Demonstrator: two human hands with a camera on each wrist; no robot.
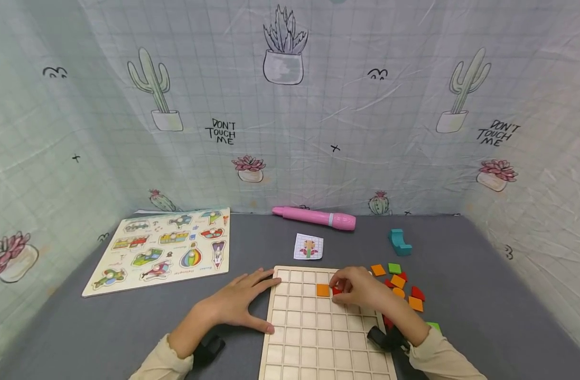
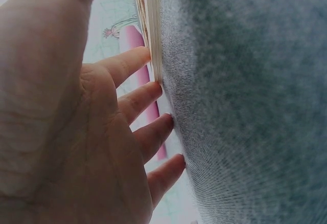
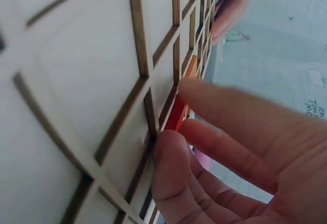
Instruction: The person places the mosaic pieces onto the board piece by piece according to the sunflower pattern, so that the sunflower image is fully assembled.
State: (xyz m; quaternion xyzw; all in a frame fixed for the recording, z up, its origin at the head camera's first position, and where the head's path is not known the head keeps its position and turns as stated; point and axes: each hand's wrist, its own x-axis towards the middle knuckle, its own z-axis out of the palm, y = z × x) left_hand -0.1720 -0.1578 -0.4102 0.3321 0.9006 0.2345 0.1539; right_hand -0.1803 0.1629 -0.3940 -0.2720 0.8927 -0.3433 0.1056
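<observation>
A wooden grid board (image 1: 308, 338) lies on the grey table. My left hand (image 1: 233, 303) is spread along its left side, with thumb and fingertips at the edge; the left wrist view shows the board's edge (image 2: 153, 29) against the fingers. Over the upper right of the grid, my right hand (image 1: 361, 287) pinches a red tile (image 3: 176, 112) between thumb and fingers, low at a cell. The tile's full shape is hidden by the fingers. Just left of it, an orange square tile (image 1: 323, 290) sits in a cell.
Loose orange, red and green tiles (image 1: 415, 304) lie right of the board. Behind it are a small card (image 1: 308, 247) with a printed pattern, a pink pen-shaped object (image 1: 314, 217) and a teal curved block (image 1: 400, 243). A picture puzzle board (image 1: 176, 269) lies at left.
</observation>
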